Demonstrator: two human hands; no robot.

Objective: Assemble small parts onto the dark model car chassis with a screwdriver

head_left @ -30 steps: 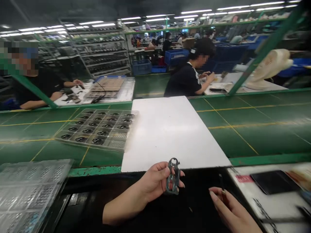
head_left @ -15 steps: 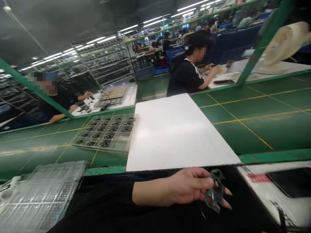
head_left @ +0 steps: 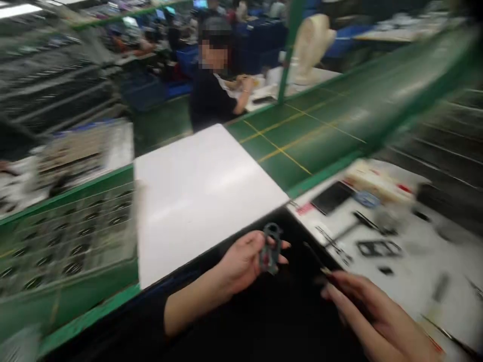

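Observation:
My left hand (head_left: 241, 261) is closed on a dark grey flat part with openings (head_left: 270, 249), pinched between thumb and fingers beside the near edge of a white board (head_left: 199, 196). At the lower right, my right hand (head_left: 373, 306) has its fingers closed on a thin dark tool (head_left: 316, 256), whose tip points up and left toward the grey part. The tool and the grey part are apart. Motion blur hides the finer details of both. A similar flat dark part (head_left: 378, 248) lies on the white table (head_left: 411, 281) at the right.
A compartment tray of dark round parts (head_left: 75, 236) lies left of the board on the green belt (head_left: 313, 125). A black phone (head_left: 332, 197) lies on the right table. Across the belt are a seated person (head_left: 213, 85) and a fan (head_left: 311, 48).
The view has swung right, bringing the right table into fuller view. My right hand has come into view with the thin tool. My left hand still holds the grey part.

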